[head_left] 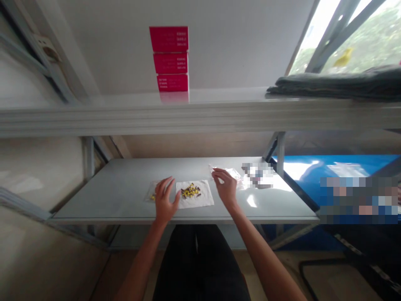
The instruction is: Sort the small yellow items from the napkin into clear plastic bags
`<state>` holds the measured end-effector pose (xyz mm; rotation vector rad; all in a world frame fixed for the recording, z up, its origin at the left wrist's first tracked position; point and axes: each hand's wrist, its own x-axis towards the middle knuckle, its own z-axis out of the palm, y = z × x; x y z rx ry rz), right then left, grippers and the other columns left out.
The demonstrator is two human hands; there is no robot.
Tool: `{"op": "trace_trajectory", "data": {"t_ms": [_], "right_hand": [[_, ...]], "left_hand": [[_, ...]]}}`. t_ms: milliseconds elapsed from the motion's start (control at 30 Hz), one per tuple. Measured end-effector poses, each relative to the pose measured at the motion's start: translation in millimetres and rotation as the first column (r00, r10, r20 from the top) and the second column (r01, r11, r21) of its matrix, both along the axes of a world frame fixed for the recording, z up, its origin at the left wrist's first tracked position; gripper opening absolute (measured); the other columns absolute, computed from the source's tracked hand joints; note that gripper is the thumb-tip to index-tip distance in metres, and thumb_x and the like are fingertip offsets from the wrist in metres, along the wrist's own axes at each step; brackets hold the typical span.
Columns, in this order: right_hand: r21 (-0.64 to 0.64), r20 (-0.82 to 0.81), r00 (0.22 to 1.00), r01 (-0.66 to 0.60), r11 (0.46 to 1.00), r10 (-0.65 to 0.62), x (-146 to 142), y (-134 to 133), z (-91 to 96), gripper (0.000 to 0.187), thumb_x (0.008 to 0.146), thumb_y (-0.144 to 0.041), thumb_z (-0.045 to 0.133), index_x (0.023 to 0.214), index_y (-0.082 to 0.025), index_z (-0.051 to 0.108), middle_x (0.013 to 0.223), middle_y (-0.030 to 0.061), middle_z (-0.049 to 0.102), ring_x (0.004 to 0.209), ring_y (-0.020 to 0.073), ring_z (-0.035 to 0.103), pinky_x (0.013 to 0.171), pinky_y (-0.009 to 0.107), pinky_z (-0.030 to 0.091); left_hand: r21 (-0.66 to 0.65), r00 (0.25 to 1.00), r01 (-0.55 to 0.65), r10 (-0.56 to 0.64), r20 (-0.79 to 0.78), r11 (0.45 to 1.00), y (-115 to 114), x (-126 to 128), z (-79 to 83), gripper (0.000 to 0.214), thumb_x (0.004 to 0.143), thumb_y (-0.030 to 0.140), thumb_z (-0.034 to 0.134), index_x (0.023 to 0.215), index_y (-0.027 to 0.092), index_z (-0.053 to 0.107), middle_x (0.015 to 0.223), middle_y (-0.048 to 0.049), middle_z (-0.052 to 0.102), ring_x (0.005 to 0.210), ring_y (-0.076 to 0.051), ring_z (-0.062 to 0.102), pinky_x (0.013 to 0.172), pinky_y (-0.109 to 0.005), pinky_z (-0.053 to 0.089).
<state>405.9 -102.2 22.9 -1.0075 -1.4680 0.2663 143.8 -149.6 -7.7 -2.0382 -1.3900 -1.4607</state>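
A white cloth lies flat on the grey table, with a small heap of yellow and dark metallic pieces on it. My left hand is at the cloth's left edge, its fingers apart and nothing held in them. Partly under that hand lies a clear bag with some yellow pieces in it. To the right of the cloth, my right hand has its thumb and fingertips closed on a clear plastic bag. The hand covers part of this bag.
More clear plastic and a blurred-out item lie at the table's right. Above runs a shelf carrying three stacked red boxes and folded dark cloth. A blue surface and a dark chair are farther right.
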Motion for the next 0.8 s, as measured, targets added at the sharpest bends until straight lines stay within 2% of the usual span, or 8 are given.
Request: {"op": "trace_trajectory", "data": {"t_ms": [67,133,267,433,600,700,800], "right_hand": [[0.004,0.028,0.987,-0.159,0.987,0.159,-32.0,-18.8,8.3,0.018,0.092,-0.024,0.062,0.083,-0.021,0.077,0.103,0.0072,0.077,0.093,0.0192,0.073,0.09,0.033,0.059],[-0.025,-0.004,0.964,-0.266,0.964,0.266,-55.2,-32.2,10.7,0.016,0.092,-0.023,0.062,0.085,-0.022,0.077,0.104,0.0069,0.076,0.093,0.0185,0.073,0.087,0.031,0.06],[-0.089,-0.15,0.946,-0.303,0.949,0.288,-73.2,-41.2,3.3,0.014,0.089,-0.022,0.064,0.083,-0.02,0.076,0.103,0.0073,0.075,0.087,0.0174,0.072,0.079,0.028,0.062],[-0.15,-0.261,0.914,-0.358,0.922,0.312,-79.3,-39.6,-12.6,0.012,0.087,-0.02,0.065,0.081,-0.02,0.075,0.102,0.007,0.073,0.087,0.0174,0.072,0.077,0.029,0.064],[-0.188,-0.282,0.904,-0.38,0.906,0.321,-86.8,-38.4,-28.5,0.013,0.087,-0.023,0.063,0.09,-0.021,0.075,0.106,0.0081,0.072,0.09,0.0189,0.072,0.076,0.03,0.065],[-0.174,-0.147,0.939,-0.333,0.927,0.31,-84.5,-36.7,-33.5,0.02,0.091,-0.024,0.059,0.104,-0.022,0.075,0.112,0.0088,0.071,0.1,0.0203,0.07,0.087,0.034,0.062],[-0.133,-0.025,0.977,-0.212,0.968,0.211,-70.4,-32.5,-35.3,0.025,0.094,-0.023,0.054,0.106,-0.023,0.076,0.115,0.0094,0.071,0.107,0.0215,0.066,0.093,0.036,0.057]], "left_hand": [[-0.007,0.995,0.076,-0.077,-0.068,0.997,-3.0,25.5,7.6,0.066,0.091,0.042,0.065,0.149,0.017,0.045,0.147,-0.0203,0.053,0.139,-0.034,0.047,0.113,-0.051,0.038],[0.009,0.996,0.07,-0.07,-0.055,0.997,-2.5,37.1,13.5,0.075,0.09,0.045,0.068,0.153,0.017,0.038,0.147,-0.0205,0.053,0.138,-0.035,0.047,0.114,-0.053,0.037],[0.046,0.997,0.044,-0.041,-0.059,0.998,3.2,25.5,16.1,0.065,0.089,0.044,0.07,0.146,0.021,0.05,0.129,-0.0157,0.067,0.123,-0.033,0.059,0.11,-0.05,0.04],[0.032,0.996,0.043,-0.041,-0.074,0.999,10.4,8.9,1.0,0.064,0.085,0.05,0.074,0.139,0.021,0.059,0.123,-0.0152,0.07,0.116,-0.033,0.062,0.106,-0.048,0.043],[-0.03,0.998,0.057,-0.056,0.042,0.998,18.0,11.8,-18.9,0.05,0.087,0.05,0.071,0.126,0.021,0.068,0.116,-0.0128,0.073,0.109,-0.03,0.066,0.101,-0.046,0.047],[-0.095,0.987,0.09,-0.076,0.143,0.991,19.7,12.9,-25.3,0.043,0.087,0.054,0.069,0.115,0.021,0.073,0.108,-0.0113,0.075,0.103,-0.029,0.068,0.097,-0.044,0.05],[-0.165,0.966,0.126,-0.083,0.244,0.978,17.5,11.3,-26.3,0.042,0.084,0.055,0.073,0.11,0.022,0.074,0.105,-0.0105,0.076,0.102,-0.028,0.068,0.096,-0.044,0.051]]}}
